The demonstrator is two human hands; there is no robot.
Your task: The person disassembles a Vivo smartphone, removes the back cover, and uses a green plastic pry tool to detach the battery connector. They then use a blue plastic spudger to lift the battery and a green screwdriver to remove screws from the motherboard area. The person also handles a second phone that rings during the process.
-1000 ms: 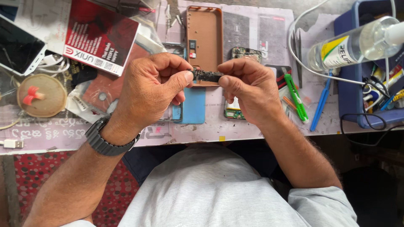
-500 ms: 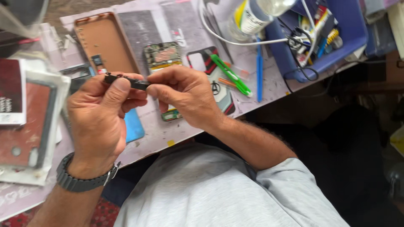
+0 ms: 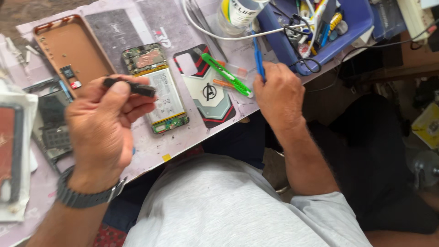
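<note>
My left hand (image 3: 103,123) is raised above the table and pinches a small black part (image 3: 130,86) between thumb and fingers. Just beyond it lies an opened phone (image 3: 157,89) with its battery and boards showing. My right hand (image 3: 279,93) has reached to the right and closes its fingers on a blue tool (image 3: 258,57) that lies near the front wall of a blue tray (image 3: 361,20). A green cutter (image 3: 227,74) rests on the table to the left of that hand.
A brown phone back cover (image 3: 68,48) lies at the far left, a black printed phone case (image 3: 208,91) in the middle. A clear bottle (image 3: 240,13) and white cable (image 3: 228,36) sit at the back. The table edge runs diagonally; floor and clutter lie to the right.
My right hand has let go of the black part and moved right to the blue tool. My left hand keeps the part. The view has swung to the right.
</note>
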